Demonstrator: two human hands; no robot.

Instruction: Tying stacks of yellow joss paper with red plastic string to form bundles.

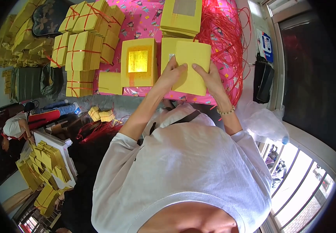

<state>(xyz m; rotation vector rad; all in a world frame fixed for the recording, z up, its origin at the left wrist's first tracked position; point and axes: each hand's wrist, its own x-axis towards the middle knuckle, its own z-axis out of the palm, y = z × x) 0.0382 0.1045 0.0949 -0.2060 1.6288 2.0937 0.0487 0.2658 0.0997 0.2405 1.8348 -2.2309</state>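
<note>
Yellow paper sheets [191, 62] are held upright-looking between my two hands, near the front edge of the table. My left hand [170, 75] grips their left side, its thumb laid on the face of the top sheet. On the right side my right hand [211, 79] holds them with its thumb likewise on the face and fingers behind. A small silvery patch shows beside the left fingers. Left of the sheets lies a yellow paper stack [153, 62] with a shiny gold square [138, 61] on top. How many sheets I hold cannot be made out.
Red-tied yellow paper bundles [83, 50] pile up on the left of the pink patterned tablecloth [140, 17]. Another yellow stack [181, 17] stands beyond my hands. Loose red strips [224, 42] cover the right side. Two other people are at the lower left, near a white table with yellow bundles.
</note>
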